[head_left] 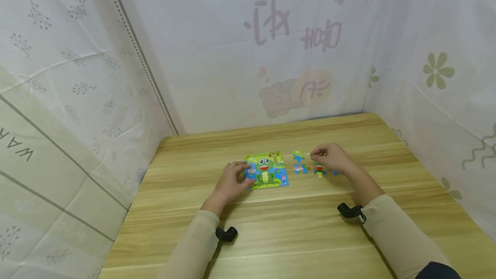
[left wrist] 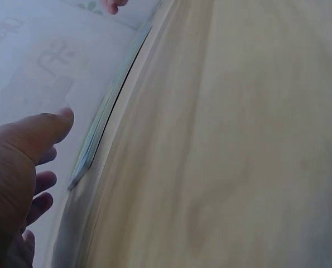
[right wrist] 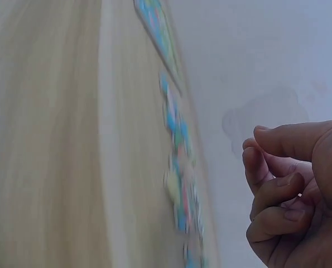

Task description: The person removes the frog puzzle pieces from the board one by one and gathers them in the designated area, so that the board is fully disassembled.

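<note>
my left hand (head_left: 234, 181) rests on the left edge of the square cardboard frog puzzle board (head_left: 267, 171), fingers fairly straight and relaxed, touching the board without curling round it. in the left wrist view the same hand (left wrist: 18, 167) shows thumb out and fingers loosely spread beside the thin edge of the board (left wrist: 101, 120).

the board lies flat near the middle of the light wooden table (head_left: 302, 236), its green frog picture facing up.

my right hand (head_left: 329, 158) hovers to the right of the board, over a loose scatter of small colourful puzzle pieces (head_left: 308, 168) that lie on the table just beside the board. from the head view the fingertips are brought together near one small greenish piece (head_left: 298, 155) at the far side of the scatter, but i cannot tell whether they touch it. in the right wrist view the hand (right wrist: 294, 190) has its fingers curled in toward the thumb, and no piece shows between them; the pieces (right wrist: 179, 184) appear as a blurred line on the table, apart from the hand.

both forearms wear pale beige sleeves (head_left: 403, 236), with a black camera mount (head_left: 350, 211) at each wrist. white patterned fabric sheets (head_left: 271, 55) hang around the table on three sides.
</note>
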The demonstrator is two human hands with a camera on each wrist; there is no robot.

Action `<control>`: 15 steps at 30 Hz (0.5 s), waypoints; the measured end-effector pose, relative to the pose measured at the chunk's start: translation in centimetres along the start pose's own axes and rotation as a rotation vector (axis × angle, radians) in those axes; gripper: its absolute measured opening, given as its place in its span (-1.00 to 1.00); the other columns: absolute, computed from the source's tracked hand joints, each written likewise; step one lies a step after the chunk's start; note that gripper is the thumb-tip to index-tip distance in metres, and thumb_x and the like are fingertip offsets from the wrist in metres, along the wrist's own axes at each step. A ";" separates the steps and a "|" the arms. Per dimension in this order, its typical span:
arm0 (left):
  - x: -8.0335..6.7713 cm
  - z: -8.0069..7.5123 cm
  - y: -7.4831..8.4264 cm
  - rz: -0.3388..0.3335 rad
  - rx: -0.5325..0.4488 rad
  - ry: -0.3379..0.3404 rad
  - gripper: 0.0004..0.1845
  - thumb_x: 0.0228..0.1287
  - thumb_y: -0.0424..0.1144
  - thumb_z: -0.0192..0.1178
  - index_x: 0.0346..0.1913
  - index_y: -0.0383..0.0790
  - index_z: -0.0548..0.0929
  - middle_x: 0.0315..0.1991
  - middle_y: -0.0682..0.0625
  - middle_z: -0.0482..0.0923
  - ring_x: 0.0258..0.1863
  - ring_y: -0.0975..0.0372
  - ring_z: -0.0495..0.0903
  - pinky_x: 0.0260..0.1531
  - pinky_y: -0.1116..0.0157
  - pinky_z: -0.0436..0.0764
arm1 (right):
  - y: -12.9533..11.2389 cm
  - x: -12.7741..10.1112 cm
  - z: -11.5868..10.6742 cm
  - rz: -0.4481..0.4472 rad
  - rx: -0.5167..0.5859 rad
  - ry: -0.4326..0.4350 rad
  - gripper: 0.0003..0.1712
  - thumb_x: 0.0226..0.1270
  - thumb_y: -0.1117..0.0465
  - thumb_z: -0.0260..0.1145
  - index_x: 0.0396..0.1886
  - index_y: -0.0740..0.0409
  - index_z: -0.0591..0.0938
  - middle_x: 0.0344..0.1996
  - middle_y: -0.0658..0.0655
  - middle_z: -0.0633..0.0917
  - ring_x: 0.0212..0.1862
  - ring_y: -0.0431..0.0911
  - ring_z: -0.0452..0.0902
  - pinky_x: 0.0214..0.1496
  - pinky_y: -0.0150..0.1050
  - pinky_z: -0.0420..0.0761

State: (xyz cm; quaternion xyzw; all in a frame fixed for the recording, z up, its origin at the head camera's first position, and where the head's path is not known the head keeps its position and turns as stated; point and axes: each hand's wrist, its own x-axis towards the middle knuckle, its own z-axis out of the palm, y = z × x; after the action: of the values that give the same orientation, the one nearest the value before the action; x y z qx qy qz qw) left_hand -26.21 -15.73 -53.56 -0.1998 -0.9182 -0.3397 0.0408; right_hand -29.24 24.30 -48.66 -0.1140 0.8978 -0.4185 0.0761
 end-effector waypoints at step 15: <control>-0.9 -1.4 -2.5 0.010 0.008 -0.028 -0.35 0.25 0.07 0.50 0.34 -0.10 0.61 0.43 0.02 0.47 0.49 0.07 0.35 0.62 0.04 -0.01 | -4.1 3.2 5.0 -0.075 0.025 -0.062 -0.72 0.50 0.10 0.37 0.04 0.16 0.76 -0.23 0.09 0.63 -0.24 -0.02 0.49 -0.32 -0.19 0.55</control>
State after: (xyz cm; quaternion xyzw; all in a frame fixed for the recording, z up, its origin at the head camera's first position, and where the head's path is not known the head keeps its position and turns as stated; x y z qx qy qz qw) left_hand -26.49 -18.64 -54.24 -0.2091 -0.9189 -0.3331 0.0303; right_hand -30.52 17.18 -48.82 -0.1593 0.8850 -0.4283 0.0896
